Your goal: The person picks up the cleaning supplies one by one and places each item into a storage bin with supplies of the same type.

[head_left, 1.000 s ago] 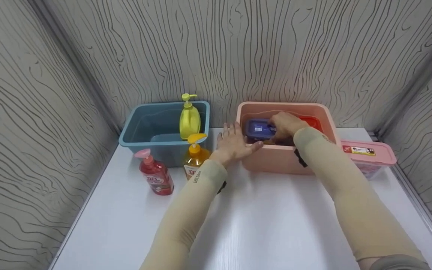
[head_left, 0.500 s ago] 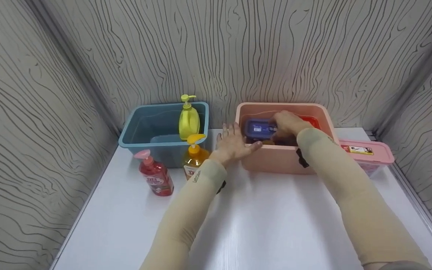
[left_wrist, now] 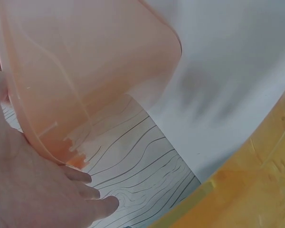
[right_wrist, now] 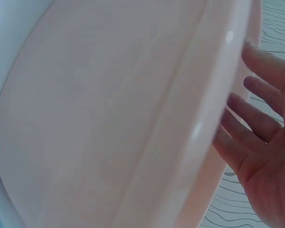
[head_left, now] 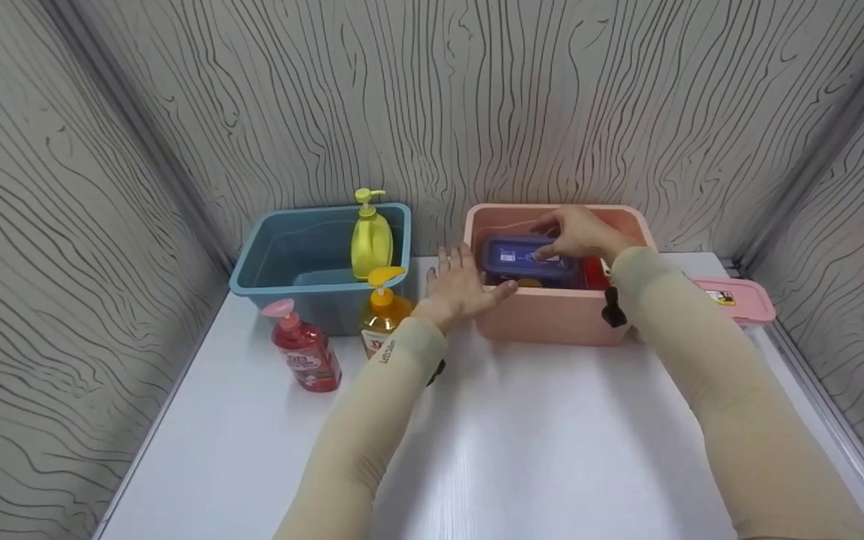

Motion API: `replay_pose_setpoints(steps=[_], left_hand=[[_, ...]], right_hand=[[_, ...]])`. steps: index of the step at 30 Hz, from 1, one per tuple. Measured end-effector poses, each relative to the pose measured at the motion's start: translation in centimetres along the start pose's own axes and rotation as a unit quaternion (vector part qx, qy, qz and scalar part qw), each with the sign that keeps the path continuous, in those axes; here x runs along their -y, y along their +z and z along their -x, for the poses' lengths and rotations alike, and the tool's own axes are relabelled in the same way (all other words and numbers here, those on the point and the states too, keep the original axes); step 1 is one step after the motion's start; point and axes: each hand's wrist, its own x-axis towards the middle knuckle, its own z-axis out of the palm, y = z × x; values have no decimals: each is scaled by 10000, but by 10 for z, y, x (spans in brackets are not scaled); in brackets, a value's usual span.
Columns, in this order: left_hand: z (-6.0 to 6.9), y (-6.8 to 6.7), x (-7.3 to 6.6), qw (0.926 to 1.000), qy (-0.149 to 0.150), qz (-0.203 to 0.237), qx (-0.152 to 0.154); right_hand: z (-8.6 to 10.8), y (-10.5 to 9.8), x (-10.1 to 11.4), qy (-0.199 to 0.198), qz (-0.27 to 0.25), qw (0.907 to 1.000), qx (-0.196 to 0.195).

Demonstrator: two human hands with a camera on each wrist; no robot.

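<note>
A pink bin (head_left: 552,319) stands at the back right. In it lies a purple box with a lid (head_left: 518,268), and something red (head_left: 595,271) shows beside it. My right hand (head_left: 586,234) is over the box's right part, thumb and fingers spread apart; whether the thumb touches the lid I cannot tell. The right wrist view has that hand (right_wrist: 266,123) behind the bin's rim with fingers loosely extended. My left hand (head_left: 458,289) rests with straight fingers against the bin's left front corner, its thumb along the rim; the left wrist view shows this hand (left_wrist: 33,190) too.
A teal bin (head_left: 304,289) with a yellow pump bottle (head_left: 370,244) stands left. In front are a red pump bottle (head_left: 308,358) and an orange one (head_left: 383,315), close to my left forearm. A pink-lidded container (head_left: 747,300) lies right of the pink bin.
My right hand has risen from its place at the purple box and its fingers have spread. More of the box's lid shows now. The left hand stays at the bin's corner.
</note>
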Motion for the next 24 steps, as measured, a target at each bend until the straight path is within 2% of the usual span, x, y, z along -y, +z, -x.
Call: replay_pose_setpoints(steps=[5,10,17,24], left_hand=[[0,0,2,10000,8,14,5],[2,0,3,10000,-12,-5,5],[5,-1,1,10000,-21,44,-70],[4,-1,-1,10000,-37,35,-64]], right_hand=[[11,-5,6,-365,-192,9991,-87],[23,-6,11,-491,-247,9985,-19],[38,-11,15,-516,-4,9987,-37],[59,-28,17,-460,231,9986,-68]])
